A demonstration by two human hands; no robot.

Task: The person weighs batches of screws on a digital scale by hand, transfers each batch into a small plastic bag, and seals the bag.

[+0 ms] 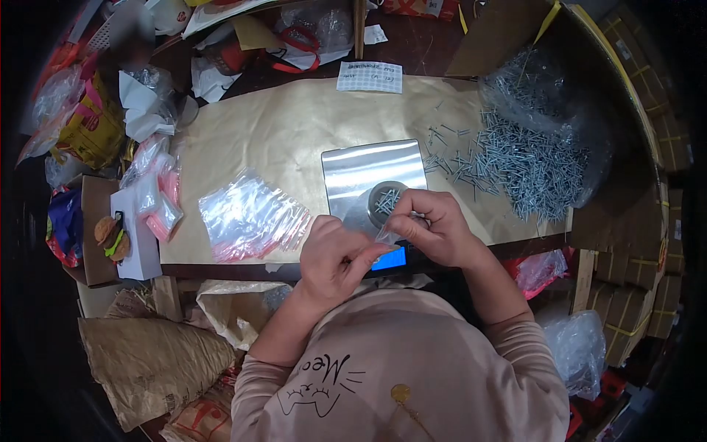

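Note:
In front of my chest, my left hand (335,254) and my right hand (433,227) are both closed, pinching the edge of a small clear plastic bag (384,235). Most of the bag is hidden by my fingers, so its contents cannot be made out. Just beyond it, a round metal cup (375,218) holding screws (388,199) stands on the steel plate of a digital scale (368,166). The scale's blue display (390,258) shows partly beneath my hands. Left of the scale lies a fanned stack of clear zip bags (250,217) with red edges.
A large heap of loose screws (541,173) spills from a clear plastic sack (526,77) on the right. Brown paper (272,118) covers the table, with a handwritten label (370,76) at its back. Cardboard boxes (626,309) line the right; a carton (99,243) stands left.

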